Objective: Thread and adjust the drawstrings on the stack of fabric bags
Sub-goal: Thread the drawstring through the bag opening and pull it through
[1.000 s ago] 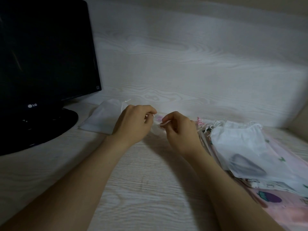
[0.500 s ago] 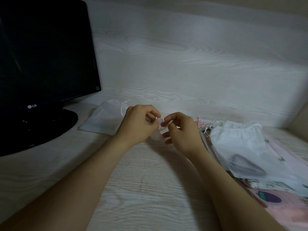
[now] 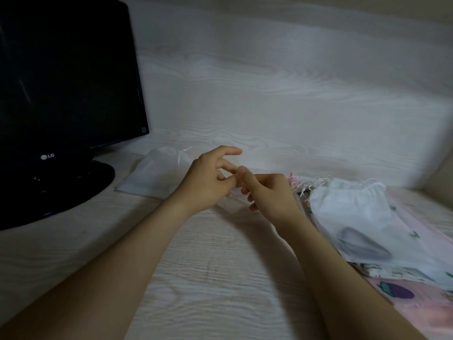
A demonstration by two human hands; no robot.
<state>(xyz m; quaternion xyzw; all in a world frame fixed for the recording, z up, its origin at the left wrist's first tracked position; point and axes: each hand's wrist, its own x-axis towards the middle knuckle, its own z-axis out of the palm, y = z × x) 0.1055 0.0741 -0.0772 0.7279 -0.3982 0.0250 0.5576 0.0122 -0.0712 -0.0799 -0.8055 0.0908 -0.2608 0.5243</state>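
Observation:
My left hand (image 3: 208,182) and my right hand (image 3: 267,192) meet over the middle of the desk, fingertips touching. Between and under them lies a small pale fabric bag (image 3: 232,204), mostly hidden; both hands pinch something at its top, and the string itself is too small to make out. My left index finger sticks out forward. To the right sits a stack of fabric bags (image 3: 362,217), a white one on top with its mouth gathered, loose drawstring ends (image 3: 306,185) at its left edge, pink printed bags beneath. One white drawstring bag (image 3: 157,173) lies to the left.
A black LG monitor (image 3: 68,82) on a round black base (image 3: 61,187) stands at the left. A pale wood-grain back panel (image 3: 294,94) rises behind the desk (image 3: 196,278).
My hands have come closer together until the fingertips meet. My left index finger has lifted and stretched forward. The stack and the left bag have not moved.

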